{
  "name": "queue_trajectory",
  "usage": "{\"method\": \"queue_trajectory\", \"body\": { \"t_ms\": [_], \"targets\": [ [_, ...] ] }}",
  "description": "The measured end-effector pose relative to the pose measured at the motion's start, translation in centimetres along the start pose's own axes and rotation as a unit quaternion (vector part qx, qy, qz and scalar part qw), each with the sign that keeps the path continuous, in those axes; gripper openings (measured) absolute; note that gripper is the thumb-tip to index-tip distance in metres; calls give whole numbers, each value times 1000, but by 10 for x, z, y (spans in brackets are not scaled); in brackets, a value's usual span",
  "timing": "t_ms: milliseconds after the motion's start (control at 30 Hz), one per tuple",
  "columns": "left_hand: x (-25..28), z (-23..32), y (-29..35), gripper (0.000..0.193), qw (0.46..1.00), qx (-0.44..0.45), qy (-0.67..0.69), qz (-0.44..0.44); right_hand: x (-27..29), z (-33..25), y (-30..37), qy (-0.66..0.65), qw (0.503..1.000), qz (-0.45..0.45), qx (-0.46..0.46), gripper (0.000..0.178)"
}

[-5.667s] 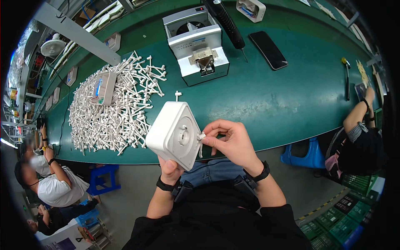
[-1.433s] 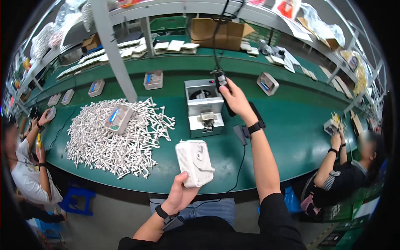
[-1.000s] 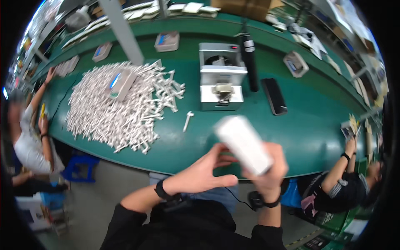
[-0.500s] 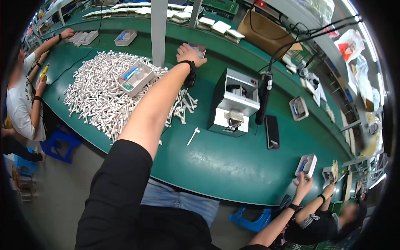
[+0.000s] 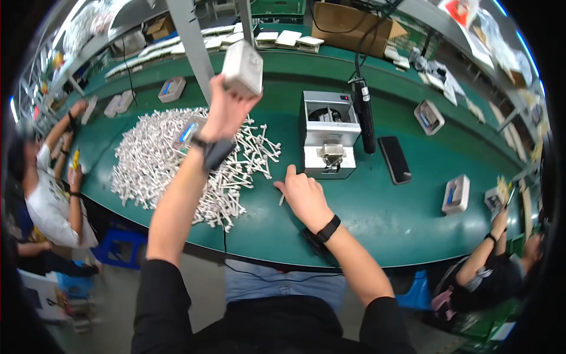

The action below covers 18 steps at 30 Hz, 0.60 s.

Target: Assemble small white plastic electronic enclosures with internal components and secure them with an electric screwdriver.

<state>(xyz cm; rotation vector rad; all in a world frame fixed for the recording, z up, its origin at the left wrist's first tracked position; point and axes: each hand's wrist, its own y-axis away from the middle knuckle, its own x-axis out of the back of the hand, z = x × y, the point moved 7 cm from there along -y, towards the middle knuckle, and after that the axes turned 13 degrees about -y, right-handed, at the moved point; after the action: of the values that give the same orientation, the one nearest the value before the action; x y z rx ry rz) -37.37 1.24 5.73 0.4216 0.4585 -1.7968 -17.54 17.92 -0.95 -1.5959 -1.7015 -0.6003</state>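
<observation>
Head view: a person sits at a long green bench (image 5: 377, 224), both forearms reaching out over it.
Left hand (image 5: 227, 109): raised above the bench, fingers curled around the underside of a white box (image 5: 243, 68), gripping it; a dark band sits on the wrist.
White box: held up in the air, above the heap of white parts and left of the grey machine.
Right hand (image 5: 300, 194): resting low on the bench just in front of the grey machine, index finger stretched out, other fingers loosely bent, holding nothing; a small white part (image 5: 281, 200) lies just beside it.
Grey machine (image 5: 329, 134): stands on the bench, centre.
Heap of white parts (image 5: 159, 162): spread left of the machine.
Black tool (image 5: 364, 115): lies along the machine's right side.
Phone (image 5: 395, 159): flat, right of the machine.
Other people: one seated far left of the machine, another at the right.
</observation>
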Motion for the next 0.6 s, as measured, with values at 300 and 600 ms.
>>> {"method": "queue_trajectory", "body": {
  "t_ms": [300,600],
  "targets": [
    [-62,-47,249,103,967,169,123,-143,29,5,45,-66,997,34,31,19],
    [-38,-123,300,112,980,197,21,-35,27,-14,139,-586,804,-58,-89,15]
  ]
}}
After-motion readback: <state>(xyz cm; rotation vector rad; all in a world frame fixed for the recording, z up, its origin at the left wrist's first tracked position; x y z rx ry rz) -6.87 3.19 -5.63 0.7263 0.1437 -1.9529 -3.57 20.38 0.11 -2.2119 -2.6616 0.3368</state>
